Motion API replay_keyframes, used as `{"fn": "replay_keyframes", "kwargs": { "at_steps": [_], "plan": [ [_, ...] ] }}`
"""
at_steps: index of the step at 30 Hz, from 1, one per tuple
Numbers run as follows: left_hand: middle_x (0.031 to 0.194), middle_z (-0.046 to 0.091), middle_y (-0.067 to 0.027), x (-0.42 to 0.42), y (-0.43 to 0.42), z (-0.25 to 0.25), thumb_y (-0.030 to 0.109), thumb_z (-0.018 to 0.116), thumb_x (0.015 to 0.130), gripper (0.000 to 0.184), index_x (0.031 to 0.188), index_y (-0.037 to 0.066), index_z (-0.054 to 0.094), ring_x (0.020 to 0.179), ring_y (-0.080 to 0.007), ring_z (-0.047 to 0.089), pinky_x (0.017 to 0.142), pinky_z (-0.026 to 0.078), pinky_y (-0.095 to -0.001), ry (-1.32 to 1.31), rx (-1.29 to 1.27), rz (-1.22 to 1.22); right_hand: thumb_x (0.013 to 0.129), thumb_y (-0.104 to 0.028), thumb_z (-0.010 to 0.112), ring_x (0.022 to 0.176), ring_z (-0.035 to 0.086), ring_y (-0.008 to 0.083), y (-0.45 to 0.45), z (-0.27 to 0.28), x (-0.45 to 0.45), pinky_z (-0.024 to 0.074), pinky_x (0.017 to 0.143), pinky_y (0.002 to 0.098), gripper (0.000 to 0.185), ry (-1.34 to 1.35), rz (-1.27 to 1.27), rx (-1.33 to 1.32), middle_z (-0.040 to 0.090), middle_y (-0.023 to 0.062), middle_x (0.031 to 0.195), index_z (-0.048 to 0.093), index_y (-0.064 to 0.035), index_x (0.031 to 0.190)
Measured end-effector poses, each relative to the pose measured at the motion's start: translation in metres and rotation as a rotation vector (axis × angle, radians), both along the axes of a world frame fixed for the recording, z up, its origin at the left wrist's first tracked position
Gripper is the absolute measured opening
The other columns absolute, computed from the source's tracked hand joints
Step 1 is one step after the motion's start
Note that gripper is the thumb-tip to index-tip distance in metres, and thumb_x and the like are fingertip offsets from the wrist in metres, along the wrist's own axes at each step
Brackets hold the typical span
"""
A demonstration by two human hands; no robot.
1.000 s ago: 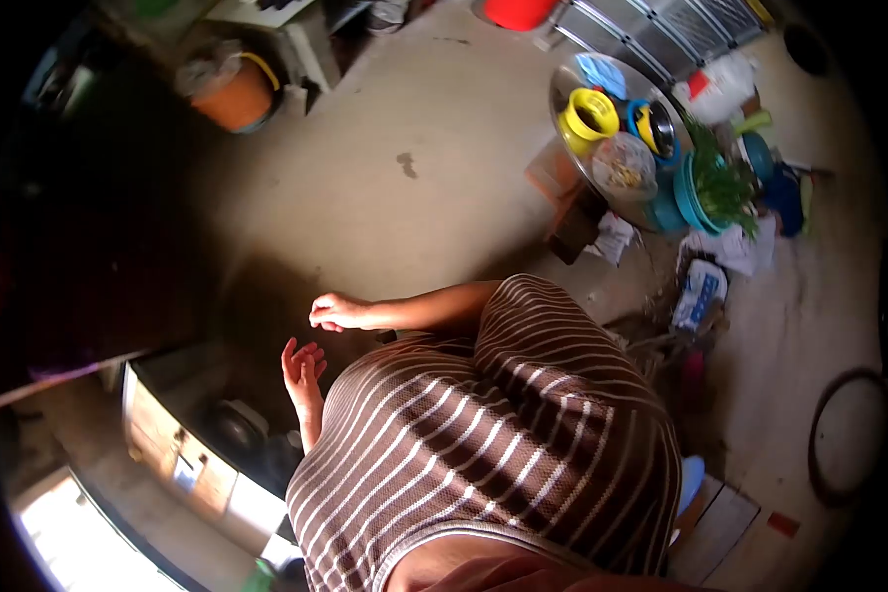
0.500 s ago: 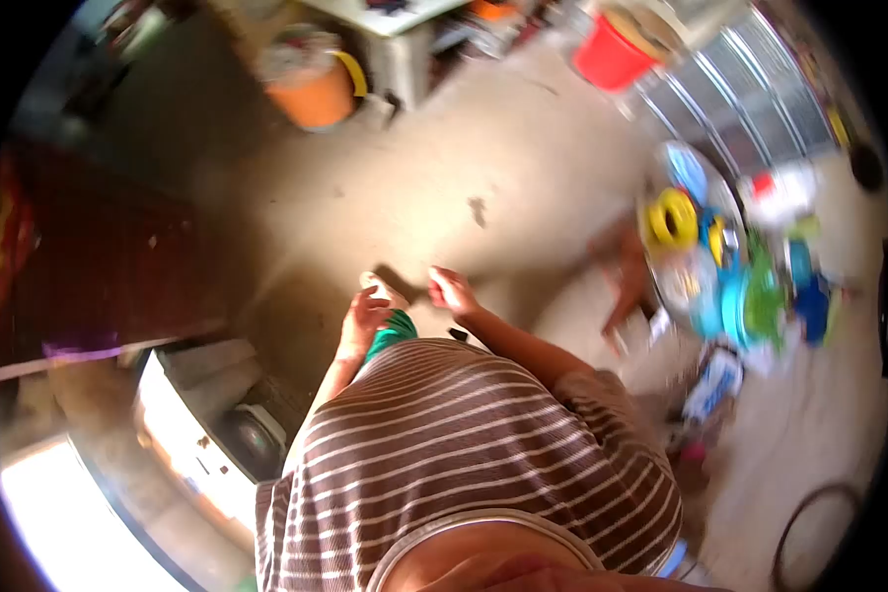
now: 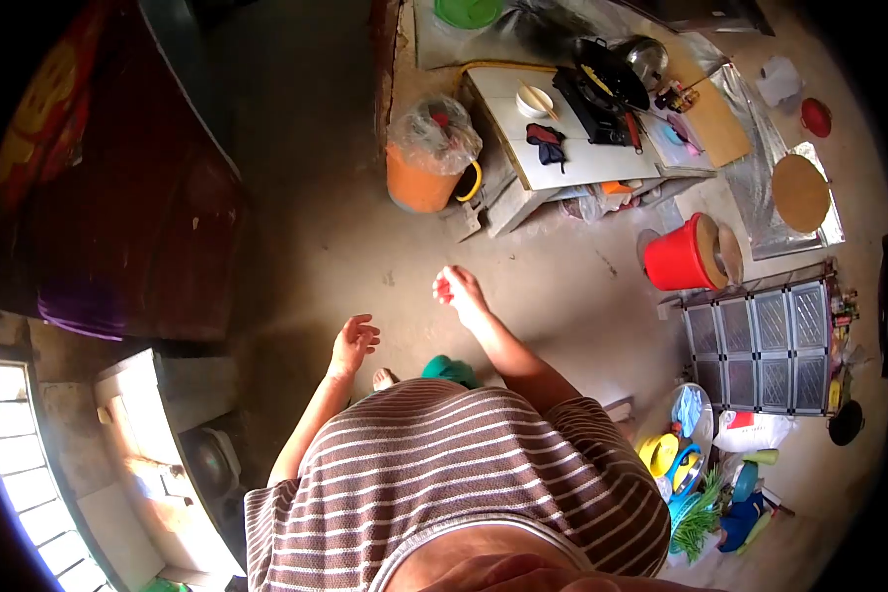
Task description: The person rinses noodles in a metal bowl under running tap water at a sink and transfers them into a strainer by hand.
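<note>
Both hands hang in the air in front of the striped shirt (image 3: 444, 454), over the concrete floor. My left hand (image 3: 354, 344) has its fingers apart and nothing in it. To its right and a little farther forward, my right hand (image 3: 458, 287) has loosely curled fingers, with no object visible in them. The hands do not touch each other or anything else. Below them show a green trouser leg (image 3: 450, 370) and part of a foot (image 3: 385, 378).
Ahead are an orange bucket (image 3: 419, 180) and a white table (image 3: 503, 94) bearing a bowl (image 3: 534, 102) and a black wok (image 3: 612, 74). A red bucket (image 3: 676, 259) and a drawer rack (image 3: 758, 345) stand right. A dark red cabinet (image 3: 158, 212) is left.
The view has swung toward the table, which now shows with its bowl and wok. I am upright now, where a second ago I was bent or seated. Both hands remain raised and apart.
</note>
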State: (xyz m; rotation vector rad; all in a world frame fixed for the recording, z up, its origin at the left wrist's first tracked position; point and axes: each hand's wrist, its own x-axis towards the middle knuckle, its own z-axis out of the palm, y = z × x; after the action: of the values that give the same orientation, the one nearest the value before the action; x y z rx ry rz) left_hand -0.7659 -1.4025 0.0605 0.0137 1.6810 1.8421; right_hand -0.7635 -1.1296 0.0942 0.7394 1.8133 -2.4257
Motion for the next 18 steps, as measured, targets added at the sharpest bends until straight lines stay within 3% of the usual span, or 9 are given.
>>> {"fn": "replay_keyframes", "kwargs": {
  "at_steps": [2, 7, 12, 14, 16, 18],
  "plan": [
    [0.098, 0.062, -0.0081, -0.035, -0.001, 0.011, 0.007, 0.047, 0.087, 0.035, 0.122, 0.007, 0.046, 0.085, -0.0168, 0.061, 0.072, 0.051, -0.0305, -0.004, 0.014, -0.012, 0.093, -0.029, 0.049, 0.065, 0.061, 0.0156, 0.015, 0.001, -0.032, 0.0466, 0.054, 0.0259, 0.021, 0.014, -0.075, -0.052, 0.063, 0.0048, 0.081, 0.056, -0.0089, 0.095],
    [0.102, 0.061, -0.0073, -0.148, 0.042, 0.020, 0.011, 0.049, 0.089, 0.036, 0.125, 0.008, 0.044, 0.089, -0.0171, 0.060, 0.073, 0.051, -0.0303, 0.110, 0.015, 0.043, 0.093, -0.032, 0.049, 0.071, 0.061, 0.0173, 0.110, -0.005, -0.149, 0.0470, 0.058, 0.0299, 0.025, -0.012, -0.228, -0.122, 0.064, 0.0053, 0.087, 0.056, -0.0097, 0.101],
    [0.105, 0.057, -0.0035, -0.303, 0.137, 0.027, 0.011, 0.051, 0.088, 0.035, 0.122, 0.006, 0.046, 0.090, -0.0139, 0.057, 0.070, 0.051, -0.0288, 0.240, -0.062, 0.099, 0.089, -0.035, 0.055, 0.077, 0.061, 0.0142, 0.228, -0.005, -0.300, 0.0461, 0.061, 0.0280, 0.027, 0.098, -0.265, -0.170, 0.064, 0.0021, 0.091, 0.058, -0.0124, 0.103],
    [0.099, 0.060, -0.0049, -0.367, 0.176, 0.026, 0.004, 0.047, 0.086, 0.031, 0.116, 0.008, 0.052, 0.086, -0.0113, 0.058, 0.068, 0.049, -0.0243, 0.322, -0.137, 0.142, 0.088, -0.034, 0.056, 0.078, 0.061, 0.0141, 0.271, -0.007, -0.364, 0.0460, 0.063, 0.0287, 0.026, 0.091, -0.270, -0.186, 0.064, 0.0012, 0.091, 0.057, -0.0135, 0.105],
    [0.099, 0.060, -0.0042, -0.428, 0.252, 0.077, 0.006, 0.049, 0.085, 0.030, 0.115, 0.007, 0.052, 0.085, -0.0128, 0.058, 0.068, 0.048, -0.0275, 0.282, -0.178, 0.155, 0.087, -0.031, 0.058, 0.083, 0.060, 0.0148, 0.320, 0.019, -0.422, 0.0464, 0.067, 0.0304, 0.026, 0.092, -0.278, -0.180, 0.063, 0.0010, 0.097, 0.057, -0.0138, 0.107],
    [0.100, 0.061, -0.0044, -0.502, 0.300, 0.064, 0.009, 0.052, 0.085, 0.031, 0.116, 0.006, 0.051, 0.086, -0.0182, 0.059, 0.073, 0.047, -0.0308, 0.467, -0.075, 0.144, 0.087, -0.032, 0.058, 0.093, 0.059, 0.0178, 0.351, 0.044, -0.481, 0.0475, 0.072, 0.0337, 0.033, 0.140, -0.283, -0.100, 0.061, 0.0022, 0.106, 0.054, -0.0120, 0.113]
  ]
}}
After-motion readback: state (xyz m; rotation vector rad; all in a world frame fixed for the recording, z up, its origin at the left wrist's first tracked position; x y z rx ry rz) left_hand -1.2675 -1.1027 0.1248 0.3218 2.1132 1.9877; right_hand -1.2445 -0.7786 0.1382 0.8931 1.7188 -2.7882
